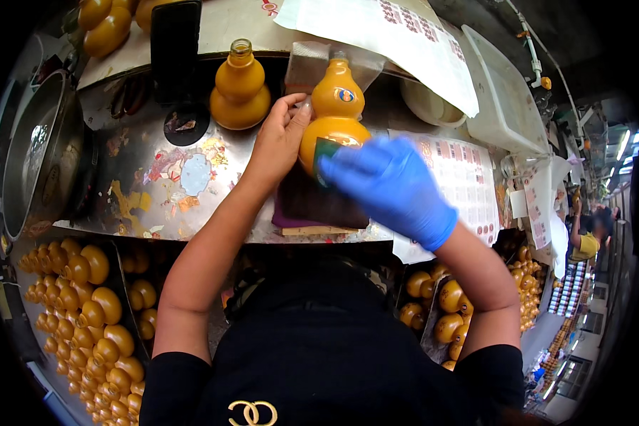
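Observation:
A yellow-brown gourd-shaped bottle (339, 99) is in front of me, neck pointing away, with a small oval decal on its upper bulb. My bare left hand (285, 131) grips the left side at its waist, thumb and fingers against it. My right hand (397, 186), in a blue glove and slightly blurred, holds a flat green pad (324, 160) against the lower bulb, partly covering a pale decal there. Beneath is a dark block (316, 207), mostly hidden. A second gourd-shaped bottle (240, 89) stands upright to the left, apart from my hand.
Sheets of printed decals (461, 181) lie to the right and at the back. A metal basin (39, 156) is at far left, a black phone (175, 50) behind. A white bowl (433, 103) and plastic tub (500, 92) stand right. Many bottles (96, 319) fill crates below.

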{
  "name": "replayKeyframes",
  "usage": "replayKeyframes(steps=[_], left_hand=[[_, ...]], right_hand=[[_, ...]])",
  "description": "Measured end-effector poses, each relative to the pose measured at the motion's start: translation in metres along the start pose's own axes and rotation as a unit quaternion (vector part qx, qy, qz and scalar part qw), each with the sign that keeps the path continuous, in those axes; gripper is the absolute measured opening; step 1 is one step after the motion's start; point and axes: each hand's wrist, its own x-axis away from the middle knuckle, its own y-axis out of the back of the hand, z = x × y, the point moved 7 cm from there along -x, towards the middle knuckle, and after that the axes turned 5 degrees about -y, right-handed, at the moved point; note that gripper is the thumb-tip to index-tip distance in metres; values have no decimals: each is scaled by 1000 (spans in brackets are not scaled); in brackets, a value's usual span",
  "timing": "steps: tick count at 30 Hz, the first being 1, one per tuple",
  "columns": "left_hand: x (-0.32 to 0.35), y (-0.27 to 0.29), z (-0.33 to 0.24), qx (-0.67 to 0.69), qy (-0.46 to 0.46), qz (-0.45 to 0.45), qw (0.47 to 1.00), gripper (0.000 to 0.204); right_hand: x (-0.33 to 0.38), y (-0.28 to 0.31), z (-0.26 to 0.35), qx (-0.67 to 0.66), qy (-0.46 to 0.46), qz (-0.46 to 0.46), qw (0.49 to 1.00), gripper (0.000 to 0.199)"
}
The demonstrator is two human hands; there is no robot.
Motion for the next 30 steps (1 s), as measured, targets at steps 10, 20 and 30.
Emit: replayKeyframes(steps=[10, 20, 30], left_hand=[[15, -18, -25, 27, 1, 57, 998, 52], [21, -27, -27, 13, 16, 68, 997, 63], [29, -30, -19, -62, -47, 54, 995, 67]], right_hand=[[65, -36, -55, -578, -358, -144, 718, 29], [66, -50, -100, -511, -423, -242, 708, 30], [94, -68, -45, -397, -434, -318, 744, 48]])
